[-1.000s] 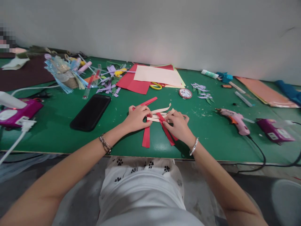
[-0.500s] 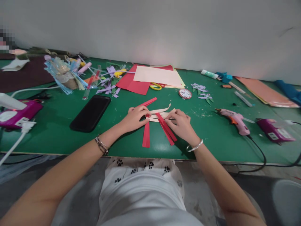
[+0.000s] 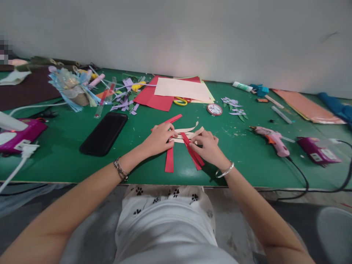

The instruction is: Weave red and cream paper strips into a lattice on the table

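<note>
My left hand (image 3: 159, 138) grips the left part of several cream paper strips (image 3: 187, 129), thumb and fingers closed over them. A red paper strip (image 3: 169, 160) hangs toward me from under its fingers, and another red strip (image 3: 174, 118) slants away behind the hand. At the right, my right hand (image 3: 206, 144) is closed in a pinch at the far ends of the cream strips, beside two red strips (image 3: 194, 156) that cross over them. Its fingertips partly hide what they hold.
A black phone (image 3: 103, 134) lies left of my hands. Behind are paper sheets (image 3: 183, 88), yellow-handled scissors (image 3: 180, 101) and a round tin (image 3: 214, 109). A pink glue gun (image 3: 272, 140) lies at right, with purple power boxes (image 3: 319, 150) at both sides and cords over the front edge.
The view has shifted slightly, so everything sits a little further left. Both hands stay on the strips, with the right fingers moved only slightly.
</note>
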Demonstrator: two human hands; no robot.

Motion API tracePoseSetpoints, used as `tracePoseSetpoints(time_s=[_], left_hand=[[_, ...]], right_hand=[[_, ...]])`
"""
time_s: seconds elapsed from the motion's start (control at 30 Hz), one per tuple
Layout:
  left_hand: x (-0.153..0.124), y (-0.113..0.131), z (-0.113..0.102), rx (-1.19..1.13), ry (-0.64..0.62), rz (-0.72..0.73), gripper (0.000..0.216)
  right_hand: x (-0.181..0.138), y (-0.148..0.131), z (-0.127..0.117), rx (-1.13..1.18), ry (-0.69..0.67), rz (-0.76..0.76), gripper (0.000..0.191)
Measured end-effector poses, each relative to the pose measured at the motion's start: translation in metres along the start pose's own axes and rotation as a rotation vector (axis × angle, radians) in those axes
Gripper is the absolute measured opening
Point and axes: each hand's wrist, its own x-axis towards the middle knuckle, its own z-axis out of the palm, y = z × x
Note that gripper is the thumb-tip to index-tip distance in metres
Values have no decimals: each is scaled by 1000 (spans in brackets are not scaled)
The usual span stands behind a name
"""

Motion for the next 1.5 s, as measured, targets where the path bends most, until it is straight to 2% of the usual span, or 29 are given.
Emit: tracePoseSetpoints(time_s=[0.13,0.43,0.67,0.8,0.9,1.13,1.3,1.5], left_hand=[[5,6,-2,-37,-83,23,24],[4,8,-6,21,-99,63,17],[5,10,-6,129,-108,101,20],[4,9,-4,177,-88,140,18],[4,9,-4,192,-62,175,20],[4,7,0,290,-9,238,18],[2,7,3,347,57,252,26],[1,9,4,340,103,223,28]], right_hand=[[0,-3,-2,7,-4,30,15],[-7,17,-4,-8,206,-9,17],[-10,25,0,-113,155,10,20],[-3,27,-2,-76,122,38,9],[-1,28,-6,-17,120,33,2],[-1,23,-10,349,114,114,22],[3,26,-8,464,120,195,16],[0,28,-7,622,33,126,16]])
